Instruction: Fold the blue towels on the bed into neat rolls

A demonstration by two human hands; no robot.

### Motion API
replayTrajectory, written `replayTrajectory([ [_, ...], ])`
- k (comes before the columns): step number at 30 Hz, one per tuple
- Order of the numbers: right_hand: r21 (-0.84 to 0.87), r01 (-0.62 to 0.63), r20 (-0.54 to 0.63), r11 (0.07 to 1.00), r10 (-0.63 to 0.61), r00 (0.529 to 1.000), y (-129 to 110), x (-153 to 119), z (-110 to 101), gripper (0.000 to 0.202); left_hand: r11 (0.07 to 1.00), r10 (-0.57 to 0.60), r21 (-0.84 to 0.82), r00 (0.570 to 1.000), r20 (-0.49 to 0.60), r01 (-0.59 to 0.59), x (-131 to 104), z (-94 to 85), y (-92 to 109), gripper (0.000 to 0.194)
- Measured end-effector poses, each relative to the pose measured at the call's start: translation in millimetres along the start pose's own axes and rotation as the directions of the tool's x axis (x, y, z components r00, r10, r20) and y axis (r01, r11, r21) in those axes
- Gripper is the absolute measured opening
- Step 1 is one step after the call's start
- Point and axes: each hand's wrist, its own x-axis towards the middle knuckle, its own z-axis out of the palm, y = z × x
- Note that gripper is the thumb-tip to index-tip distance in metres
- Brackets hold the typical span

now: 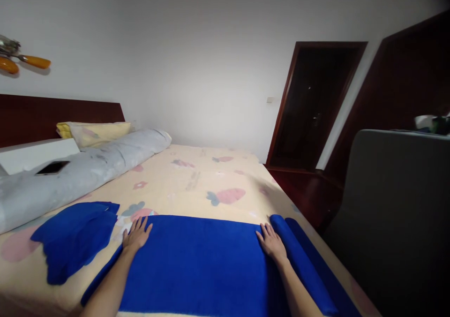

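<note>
A blue cloth (200,265) lies spread flat on the bed in front of me. My left hand (138,236) rests palm down on its far left corner, fingers apart. On the far right corner my right hand (272,242) lies flat, fingers spread. Just right of that hand is a rolled blue cloth (302,265), with a darker blue strip (323,265) alongside it. A crumpled blue cloth (75,237) lies to the left, apart from my left hand.
The bed's patterned sheet (190,192) extends to the wall. A long grey bolster (116,157) with a phone (52,167) on it, a white box (38,154) and a yellow pillow (101,133) are at the left. A dark grey chair back (393,214) stands right of the bed.
</note>
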Motion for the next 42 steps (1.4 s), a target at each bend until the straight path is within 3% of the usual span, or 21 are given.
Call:
replayTrajectory([
  [7, -0.056, -0.016, -0.022, 0.998, 0.015, 1.000, -7, -1, 5, 0.066, 1.000, -0.019, -0.018, 1.000, -0.016, 0.018, 12, 6.1, -15, 0.058],
  [12, -0.075, -0.023, -0.013, 0.997, 0.022, 1.000, -5, 1, 6, 0.066, 0.998, -0.051, -0.036, 0.995, -0.087, 0.048, 18, 4.9, -26, 0.053],
  [18, -0.072, -0.014, -0.022, 0.997, 0.013, 1.000, -2, 2, 10, 0.067, 0.996, 0.054, -0.059, 0.990, -0.133, -0.062, 36, 1.8, -40, 0.044],
  [24, -0.067, -0.009, -0.034, 0.998, 0.007, 0.999, -1, 2, 13, 0.066, 0.994, 0.082, -0.060, 0.984, -0.157, -0.092, 44, 9.3, -36, 0.050],
  [31, -0.065, -0.003, -0.057, 0.998, 0.000, 0.998, 0, 2, 13, 0.065, 0.997, 0.046, -0.052, 0.983, -0.179, -0.056, 31, 16.5, -23, 0.053],
  [36, -0.074, 0.001, -0.071, 0.997, -0.006, 0.997, -2, 0, 12, 0.064, 0.999, 0.033, -0.016, 0.995, -0.091, -0.035, 29, 23.1, -25, 0.061],
  [40, -0.070, 0.009, -0.093, 0.998, -0.016, 0.996, -4, -5, 6, 0.062, 1.000, 0.027, 0.009, 0.999, -0.017, -0.027, 34, 16.9, -28, 0.067],
  [42, -0.069, 0.024, -0.121, 0.997, -0.032, 0.992, -7, -7, 0, 0.060, 0.999, -0.018, 0.039, 0.998, -0.056, 0.021, 28, 8.7, -17, 0.064],
])
